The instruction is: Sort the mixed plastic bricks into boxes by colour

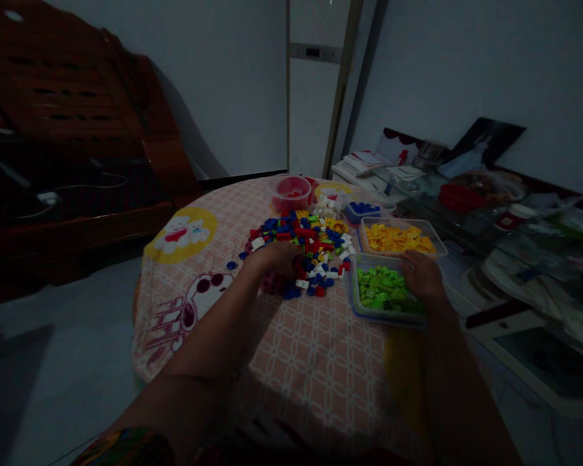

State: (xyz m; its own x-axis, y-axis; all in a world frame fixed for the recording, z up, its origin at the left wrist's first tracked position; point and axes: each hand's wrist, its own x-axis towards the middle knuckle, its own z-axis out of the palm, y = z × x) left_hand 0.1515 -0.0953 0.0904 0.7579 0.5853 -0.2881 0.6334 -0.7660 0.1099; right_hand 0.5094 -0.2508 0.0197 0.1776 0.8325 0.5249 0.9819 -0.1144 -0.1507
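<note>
My left hand (279, 260) reaches into the left part of a mixed pile of toy bricks (315, 241) in red, blue, white, yellow and green; its fingertips are bent down and hidden in shadow among the pieces. My right hand (422, 275) is over the right side of a clear tub (357, 310) of green bricks (381, 288), its fingers near the rim shared with the tub of yellow bricks (393, 238) behind. Whether those fingers hold a piece is too dark to tell.
At the back of the cloth-covered round table (306, 356) stand a pink tub (291, 194) with red pieces and a tub of blue bricks (364, 208). A cluttered glass table (505, 252) is at the right, a wooden bench (78, 129) at the left.
</note>
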